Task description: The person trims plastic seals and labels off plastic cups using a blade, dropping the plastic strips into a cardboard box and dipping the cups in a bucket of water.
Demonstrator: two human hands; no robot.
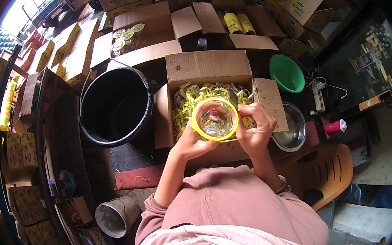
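My left hand [192, 139] is closed around a clear plastic cup [214, 126] with a bright yellow rim. The cup's open-looking round end faces up toward me, and I see through to its base. At the rim's right side, my right hand [255, 125] pinches a small dark flat blade [233, 99] that stands up against the edge; its handle, if any, is hidden by the fingers. Beneath both hands is an open cardboard box [207, 64] filled with yellow and clear plastic scraps [193, 94], partly covered by the cup.
Left stands a black bucket [116, 106]. On the right are a green basin [286, 73], a metal bowl [295, 127], a power strip [318, 96] and a pink thread spool [335, 127]. Behind, one carton [143, 16] holds lidded cups, another [262, 21] yellow cylinders. An orange chair [326, 173] is nearby.
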